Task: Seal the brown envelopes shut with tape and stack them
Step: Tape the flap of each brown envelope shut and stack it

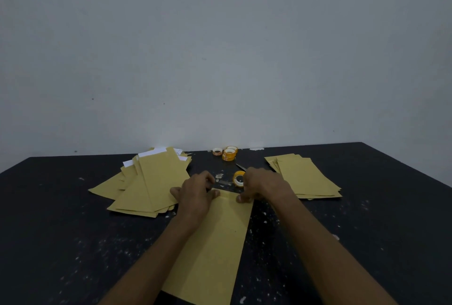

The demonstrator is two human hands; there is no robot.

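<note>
While both bare forearms reach forward from the 6 o'clock edge, a brown envelope (215, 243) lies flat and lengthwise on a dark, white-speckled table (73, 219), straight ahead of the person, with its far short edge between the two hands.

The left hand (195, 193) sits at the envelope's far left corner, fingers curled, thumb tip on the top edge. Whether it pinches the paper or anything else cannot be told. The right hand (263, 184) sits at the far right corner, fingers curled down, one fingertip touching the envelope. A yellow tape roll (238, 178) stands on edge just beside its fingers, at 12 o'clock from the envelope. Whether the hand holds the roll cannot be told.

At 10 o'clock, a loose, fanned pile of envelopes (149, 182) lies with white paper showing at its far end. At 2 o'clock, a neater stack of envelopes (305, 177) lies flat. At 12 o'clock, near the table's back edge, sit more tape rolls (228, 154), close together. A plain grey wall (220, 47) rises behind the table.
</note>
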